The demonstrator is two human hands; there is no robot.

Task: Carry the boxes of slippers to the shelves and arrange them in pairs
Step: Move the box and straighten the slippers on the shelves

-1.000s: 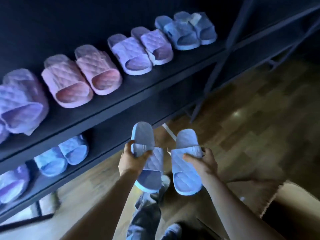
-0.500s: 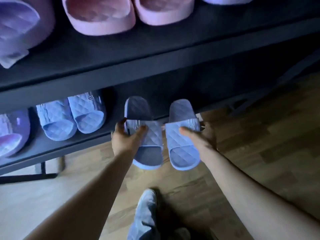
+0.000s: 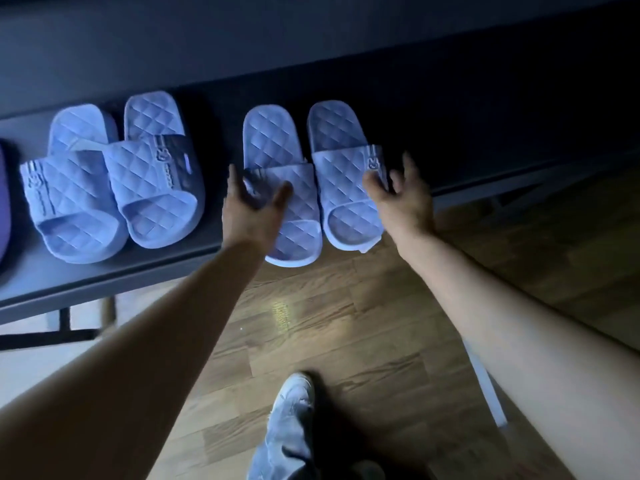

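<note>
- Head view, far left end of the shelf (image 3: 86,282): a purple slipper (image 3: 3,202) peeks in. Next to it a shelved pair (image 3: 110,188) of blue quilted slippers sits with toes to the front edge.
- Left hand (image 3: 254,209) hovers spread over the strap of the left slipper (image 3: 273,140), fingers straight, pinching nothing. Whether it touches, I can't tell.
- That slipper's toe overhangs the shelf's front edge above the floor (image 3: 346,323). My read: nudge it back with flat fingers until it lines up with the neighbours.
- Right slipper (image 3: 343,188) lies just beside it, toe also slightly past the edge.
- Right hand (image 3: 405,199) is spread wide, thumb at the strap's outer side. Best to push both slippers evenly so the pair ends up parallel and square.
</note>
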